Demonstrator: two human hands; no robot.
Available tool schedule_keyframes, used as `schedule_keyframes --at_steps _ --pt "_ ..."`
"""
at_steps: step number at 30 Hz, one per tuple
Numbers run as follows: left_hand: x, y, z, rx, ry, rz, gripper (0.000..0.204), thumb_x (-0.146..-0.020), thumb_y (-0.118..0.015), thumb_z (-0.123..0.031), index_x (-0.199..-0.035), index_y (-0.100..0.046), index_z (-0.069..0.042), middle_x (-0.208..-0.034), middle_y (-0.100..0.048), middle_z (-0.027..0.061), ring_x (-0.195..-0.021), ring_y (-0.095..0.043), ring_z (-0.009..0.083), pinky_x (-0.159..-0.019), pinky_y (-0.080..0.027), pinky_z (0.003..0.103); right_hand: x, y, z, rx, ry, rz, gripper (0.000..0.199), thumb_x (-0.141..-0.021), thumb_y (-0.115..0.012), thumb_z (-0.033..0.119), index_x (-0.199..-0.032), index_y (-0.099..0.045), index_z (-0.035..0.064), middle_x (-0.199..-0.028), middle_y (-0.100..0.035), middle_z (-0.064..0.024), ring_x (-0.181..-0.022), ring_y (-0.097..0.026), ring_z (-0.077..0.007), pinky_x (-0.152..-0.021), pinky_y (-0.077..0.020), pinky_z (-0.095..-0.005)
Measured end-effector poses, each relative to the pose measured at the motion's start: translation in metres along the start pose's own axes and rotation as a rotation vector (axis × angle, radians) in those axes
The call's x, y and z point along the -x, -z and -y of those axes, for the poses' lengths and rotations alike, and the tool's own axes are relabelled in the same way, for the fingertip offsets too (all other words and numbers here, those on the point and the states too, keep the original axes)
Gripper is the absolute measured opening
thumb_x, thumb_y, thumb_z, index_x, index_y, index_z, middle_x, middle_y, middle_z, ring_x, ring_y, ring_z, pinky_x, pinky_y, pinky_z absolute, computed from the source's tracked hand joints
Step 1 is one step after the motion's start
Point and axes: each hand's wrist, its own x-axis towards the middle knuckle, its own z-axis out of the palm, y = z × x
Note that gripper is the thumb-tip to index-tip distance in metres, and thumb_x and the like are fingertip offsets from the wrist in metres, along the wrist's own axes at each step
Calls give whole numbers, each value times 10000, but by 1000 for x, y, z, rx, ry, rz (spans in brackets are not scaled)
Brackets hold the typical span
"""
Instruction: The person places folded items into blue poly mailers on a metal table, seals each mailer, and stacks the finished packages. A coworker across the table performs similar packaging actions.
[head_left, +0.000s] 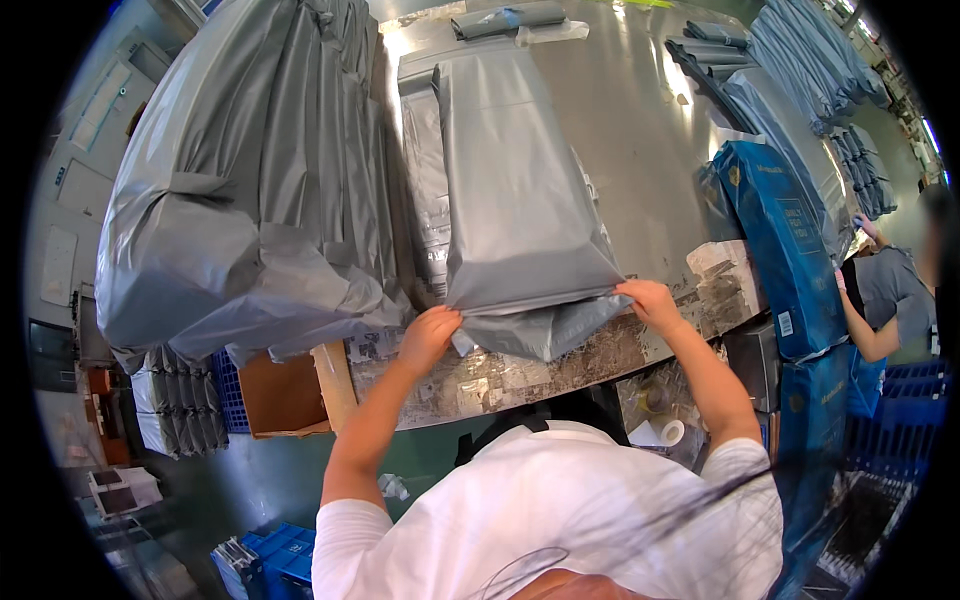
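Observation:
A large grey plastic bag [525, 180] lies on the metal worktable [640, 130] with its near end toward me, filled out by something boxy inside. At the left corner of that end, my left hand [431, 338] pinches the bag's edge. The opposite corner is gripped by my right hand [652, 304]. Between my hands a loose flap [548, 333] of the bag hangs down over the table's near side. What the bag holds is hidden. Along its left side lies another flat grey package [427, 185], partly covered.
Grey plastic-wrapped bundles [250, 180] are piled at the left. Rolled grey plastic [508, 18] lies at the far edge. Blue packages [785, 240] stand at the right, near a co-worker [890, 290]. An open cardboard box [285, 395] sits below the table's left, and a white roll [662, 433] lies below its near edge.

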Motion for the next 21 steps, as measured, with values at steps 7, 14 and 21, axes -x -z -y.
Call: schedule_keyframes --at_steps 7,14,21 --pt "8 -22 -44 421 930 -567 404 -905 -464 -231 -594 -377 12 -514 -309 48 -523 -263 97 -456 -253 306 18 -33 18 -402 -651 -360 333 -875 -516 197 -628 -431 -10 -526 -370 -140 -456 -334 -197 -446 -311 -309" --pt "42 -97 -26 568 1241 -266 421 -884 -492 -273 -606 -423 35 -512 -338 23 -526 -326 90 -473 -294 303 53 -86 14 -171 -861 45 422 -857 -487 325 -617 -489 -21 -534 -433 -200 -488 -482 -303 -493 -366 -407" --pt "8 -70 -25 380 1024 -249 167 -869 -500 -160 -905 -541 -3 -762 -560 72 -631 -471 131 -597 -406 303 15 -85 0 -337 -918 58 395 -838 -523 263 -1175 -452 70 -879 -600 -102 -835 -579 -266 -730 -443 -377"
